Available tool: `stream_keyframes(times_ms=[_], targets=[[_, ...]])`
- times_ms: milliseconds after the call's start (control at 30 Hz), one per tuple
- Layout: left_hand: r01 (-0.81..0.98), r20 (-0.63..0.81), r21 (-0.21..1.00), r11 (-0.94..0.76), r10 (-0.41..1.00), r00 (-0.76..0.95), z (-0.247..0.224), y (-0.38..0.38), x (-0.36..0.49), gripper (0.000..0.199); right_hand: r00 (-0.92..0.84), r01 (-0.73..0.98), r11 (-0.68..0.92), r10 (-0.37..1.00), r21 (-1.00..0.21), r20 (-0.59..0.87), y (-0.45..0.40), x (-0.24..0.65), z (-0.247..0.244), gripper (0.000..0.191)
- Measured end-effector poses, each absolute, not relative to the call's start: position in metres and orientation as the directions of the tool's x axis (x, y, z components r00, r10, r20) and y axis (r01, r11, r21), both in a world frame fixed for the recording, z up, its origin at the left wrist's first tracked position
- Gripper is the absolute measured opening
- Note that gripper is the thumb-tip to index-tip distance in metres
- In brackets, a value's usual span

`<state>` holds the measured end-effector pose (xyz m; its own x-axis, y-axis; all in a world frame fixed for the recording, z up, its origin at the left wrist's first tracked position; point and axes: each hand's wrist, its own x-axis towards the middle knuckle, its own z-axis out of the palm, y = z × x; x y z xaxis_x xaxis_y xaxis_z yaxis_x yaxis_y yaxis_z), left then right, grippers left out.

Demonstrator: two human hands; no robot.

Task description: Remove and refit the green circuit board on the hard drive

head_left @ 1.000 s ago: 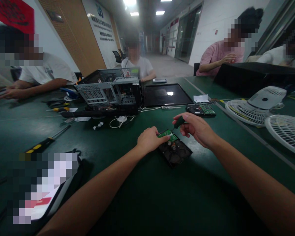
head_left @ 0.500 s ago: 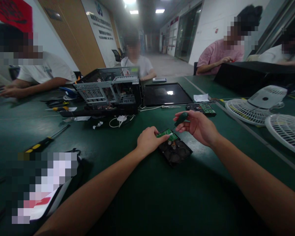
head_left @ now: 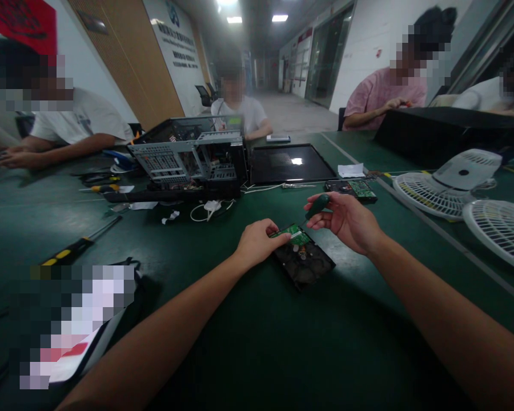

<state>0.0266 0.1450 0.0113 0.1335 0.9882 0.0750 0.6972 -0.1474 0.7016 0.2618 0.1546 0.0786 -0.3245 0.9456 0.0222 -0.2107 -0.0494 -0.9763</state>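
A hard drive (head_left: pixel 304 262) lies on the green table with its circuit board side up, the green board at its far end. My left hand (head_left: pixel 260 242) is closed on its left far edge, the thumb lying over the board. In my right hand (head_left: pixel 346 221) is a screwdriver with a dark green handle (head_left: pixel 317 206), pinched between thumb and fingers. Its thin shaft slants down to the far right corner of the board; whether the tip sits in a screw is too small to tell. A second hard drive (head_left: pixel 352 191) lies beyond my right hand.
An open computer case (head_left: pixel 188 160) stands at the back left, beside a flat black panel (head_left: pixel 291 162). White fan parts (head_left: pixel 448 188) lie at right. A yellow-black screwdriver (head_left: pixel 79 245) and a partly blurred flat object (head_left: pixel 89 319) are at left. Several people sit around the table.
My left thumb has drawn back slightly to the left, showing more of the white strip on the board. My right hand and the screwdriver are almost unmoved.
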Motion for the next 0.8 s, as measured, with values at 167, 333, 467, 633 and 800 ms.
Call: stream_keyframes(times_ms=[167, 333, 467, 633, 800], targets=[[0.704, 0.08, 0.696, -0.141, 0.99, 0.119, 0.0127, 0.1441, 0.0288, 0.036, -0.322, -0.225, -0.045, 0.946, -0.973, 0.03, 0.1553, 0.2624, 0.0772, 0.031], [0.709, 0.075, 0.69, -0.143, 0.989, 0.127, 0.014, 0.1434, 0.0293, 0.036, -0.319, -0.214, -0.021, 0.947, -0.977, 0.05, 0.1561, 0.263, 0.0754, 0.028], [0.714, 0.061, 0.687, -0.136, 0.99, 0.129, 0.0133, 0.1443, 0.0285, 0.036, -0.316, -0.198, 0.004, 0.946, -0.98, 0.068, 0.1566, 0.2632, 0.0733, 0.028], [0.711, 0.055, 0.69, -0.135, 0.989, 0.135, 0.0127, 0.1459, 0.0271, 0.038, -0.316, -0.14, 0.058, 0.943, -0.988, 0.1, 0.1549, 0.2629, 0.074, 0.027], [0.702, 0.035, 0.701, -0.124, 0.99, 0.14, 0.0111, 0.1471, 0.0254, 0.037, -0.296, 0.01, 0.173, 0.941, -0.985, 0.163, 0.1537, 0.2633, 0.0741, 0.028]])
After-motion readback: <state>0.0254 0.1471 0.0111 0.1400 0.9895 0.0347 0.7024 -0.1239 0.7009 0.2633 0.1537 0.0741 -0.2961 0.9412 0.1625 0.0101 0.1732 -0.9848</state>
